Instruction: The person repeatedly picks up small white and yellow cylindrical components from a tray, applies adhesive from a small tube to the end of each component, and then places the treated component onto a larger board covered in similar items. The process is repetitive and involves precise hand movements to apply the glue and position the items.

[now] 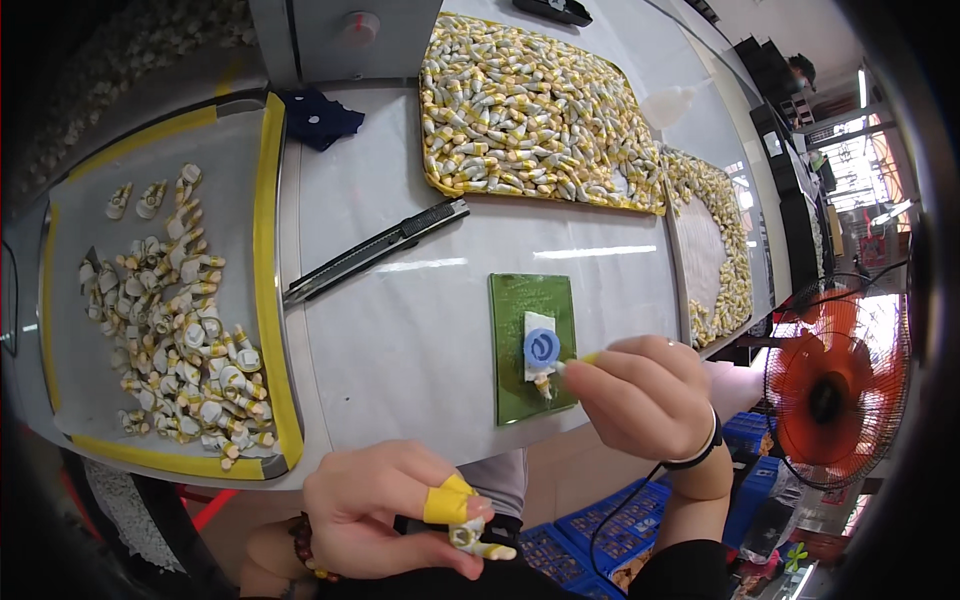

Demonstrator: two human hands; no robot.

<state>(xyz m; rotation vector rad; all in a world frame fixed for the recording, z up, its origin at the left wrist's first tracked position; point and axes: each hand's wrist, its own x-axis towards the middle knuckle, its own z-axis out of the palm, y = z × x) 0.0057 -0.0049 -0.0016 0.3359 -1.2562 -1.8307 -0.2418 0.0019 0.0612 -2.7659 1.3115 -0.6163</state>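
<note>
Near the table's front edge my left hand [385, 505] is closed, pinching a small white piece with a yellow band and pale tip [475, 540] between thumb and forefinger. Yellow tape [447, 503] wraps that forefinger. Farther right, my right hand [648, 395] is closed in a pinch beside a green board [508, 385]. A pale tip and a bit of yellow show at its fingertips; the rest is hidden. On the board stands a white block [533, 374] bearing a round blue part [541, 346]. Another small yellow-and-white piece [543, 386] lies at the block's near end.
A yellow-taped tray [235, 135] with several small white pieces stands at left. Two trays of yellow-and-white pieces, a full one [540, 120] and a partly filled one [700, 245], lie at the back. A utility knife [375, 247] crosses the table. An orange fan [828, 390] stands right.
</note>
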